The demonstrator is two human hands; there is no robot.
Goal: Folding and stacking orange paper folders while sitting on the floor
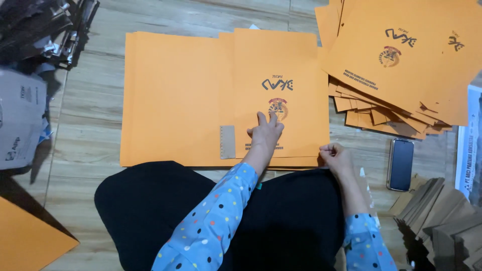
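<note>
So the biggest thing on the wooden floor [90, 125] is the wide orange sheet [170, 100], with a folded orange envelope [281, 65] lying on its right half, printed side up. The left hand [265, 134] is flat on that envelope, fingers spread, pressing down, not gripping anything. The right hand [336, 156] is at the bottom right corner of the envelope, and its grip looks narrow, fingertips pinched on the paper edge, though I can't tell exactly how much it's got.

What could go wrong, I reckon: if the pressing hand slides, the envelope could skew on the sheet under it and the edges won't line up. A pinch that small on a corner could crease or tear it if pulled hard.

Up and to the right of the right hand's grip, the loose envelope pile [401, 55] is fanned out messy and looks ready to slide. Right beside that grip sits a phone [400, 164], easy to knock. The little ruler [227, 142], just left of the pressing hand, could get nudged too.
</note>
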